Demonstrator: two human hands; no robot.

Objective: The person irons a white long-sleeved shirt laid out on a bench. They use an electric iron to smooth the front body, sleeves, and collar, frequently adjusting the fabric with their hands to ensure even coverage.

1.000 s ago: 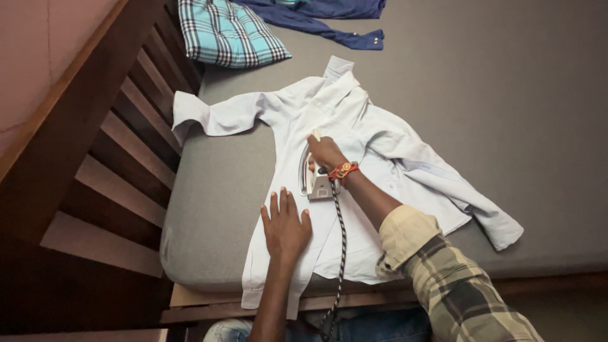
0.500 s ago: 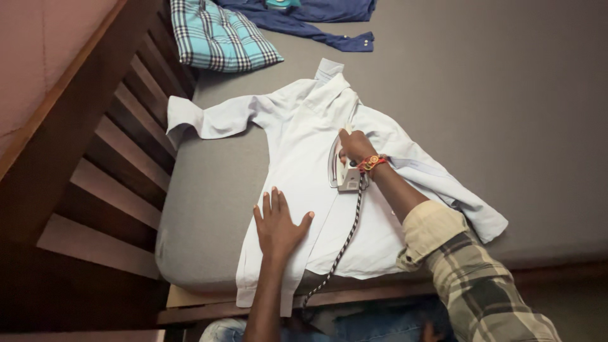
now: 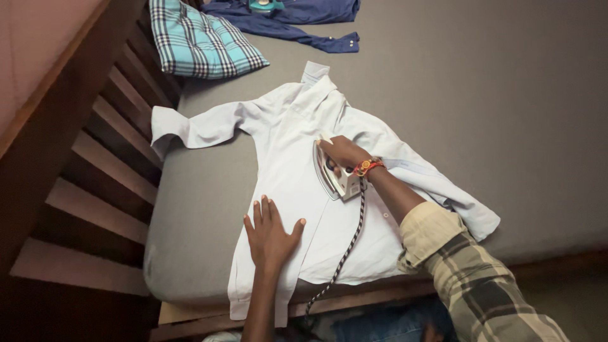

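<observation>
Lying on a grey mattress (image 3: 494, 114), the pale shirt (image 3: 285, 171) is pressed by flat left hand (image 3: 269, 233); right hand (image 3: 343, 152) clamps the iron (image 3: 332, 177).

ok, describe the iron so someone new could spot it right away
Start at the grey mattress and find the pale blue shirt spread flat on it. The iron sits near the shirt's middle, under the right hand, while the left hand lies flat lower on the shirt. It is the only shiny metal thing there, with a black-and-white braided cord trailing off the near edge.
</observation>
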